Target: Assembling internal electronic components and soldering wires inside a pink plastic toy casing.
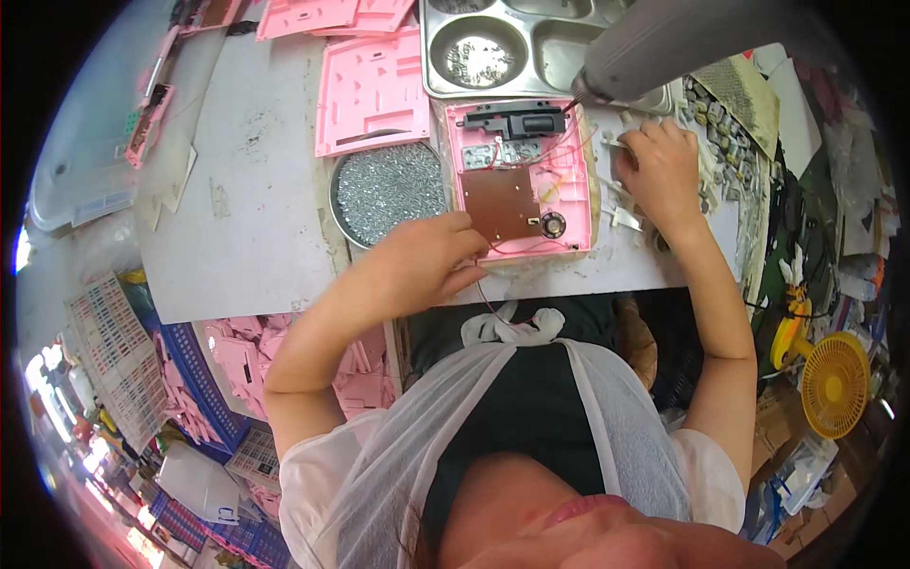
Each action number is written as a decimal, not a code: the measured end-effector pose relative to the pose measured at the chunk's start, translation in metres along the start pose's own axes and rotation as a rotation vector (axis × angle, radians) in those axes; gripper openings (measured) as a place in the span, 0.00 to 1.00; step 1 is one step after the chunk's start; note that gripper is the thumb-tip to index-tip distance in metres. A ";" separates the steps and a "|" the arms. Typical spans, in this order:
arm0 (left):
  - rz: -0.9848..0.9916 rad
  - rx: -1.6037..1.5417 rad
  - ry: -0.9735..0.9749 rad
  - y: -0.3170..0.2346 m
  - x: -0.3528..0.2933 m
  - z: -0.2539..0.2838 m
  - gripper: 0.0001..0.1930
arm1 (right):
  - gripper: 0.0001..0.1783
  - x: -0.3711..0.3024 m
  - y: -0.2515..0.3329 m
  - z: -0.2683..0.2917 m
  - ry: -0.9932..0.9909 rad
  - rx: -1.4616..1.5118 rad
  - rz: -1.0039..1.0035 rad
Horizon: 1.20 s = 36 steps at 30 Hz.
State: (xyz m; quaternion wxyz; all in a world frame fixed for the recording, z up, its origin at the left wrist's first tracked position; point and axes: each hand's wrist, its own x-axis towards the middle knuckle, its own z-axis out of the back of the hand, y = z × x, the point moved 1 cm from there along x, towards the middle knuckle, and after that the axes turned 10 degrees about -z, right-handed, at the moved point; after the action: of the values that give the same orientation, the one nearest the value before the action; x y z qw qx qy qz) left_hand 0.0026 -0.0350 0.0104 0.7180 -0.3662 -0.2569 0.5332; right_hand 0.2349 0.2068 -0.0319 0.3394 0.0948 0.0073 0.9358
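A pink plastic casing [580, 213] lies open in front of me. Inside it sit a brown circuit board [499, 201], a black module [517, 121] at the far end and a small round speaker [553, 224] at the near right. My left hand [427, 258] is at the casing's near left corner, finger and thumb pinched on a thin red wire [485, 300] that trails below the table edge. To the right of the casing, my right hand [661, 175] reaches down among small white plastic parts [626, 219] with curled fingers. What its fingertips hold is hidden.
A round bowl of screws [391, 194] stands left of the casing, with pink panels [372, 90] beyond. At the back is a metal compartment tray [438, 92]. A grey powered screwdriver [654, 52] hangs over the tray. Small metallic pieces [725, 128] are heaped at right.
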 end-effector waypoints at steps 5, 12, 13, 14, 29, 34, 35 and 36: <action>-0.081 0.542 -0.452 0.053 0.074 0.072 0.06 | 0.07 0.006 -0.003 0.026 -0.022 0.349 -0.144; 0.354 0.909 -0.123 0.096 0.152 0.082 0.10 | 0.08 -0.013 -0.010 0.051 -0.048 0.619 -0.270; 0.326 0.914 -0.112 0.096 0.160 0.081 0.09 | 0.08 -0.017 -0.011 0.051 -0.058 0.636 -0.272; 0.308 0.916 -0.099 0.095 0.160 0.077 0.08 | 0.08 -0.020 -0.010 0.050 -0.059 0.657 -0.269; -0.042 0.555 -0.575 0.082 0.131 0.073 0.11 | 0.24 0.138 0.069 0.016 0.147 0.666 -0.108; -0.123 0.072 -0.629 0.082 0.114 0.081 0.09 | 0.23 0.159 0.082 -0.005 0.218 0.994 0.030; -0.047 -0.140 -0.578 0.078 0.111 0.083 0.08 | 0.22 0.160 0.079 -0.011 0.238 1.044 0.044; -0.031 -0.290 -0.543 0.079 0.110 0.087 0.08 | 0.21 0.162 0.076 -0.016 0.257 1.093 0.058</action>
State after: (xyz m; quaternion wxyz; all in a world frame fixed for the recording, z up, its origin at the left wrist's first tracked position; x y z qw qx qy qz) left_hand -0.0764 0.1046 -0.0026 0.5713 -0.3052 -0.5183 0.5584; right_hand 0.0620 0.2524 -0.0135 0.2114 0.1422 0.5300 0.8088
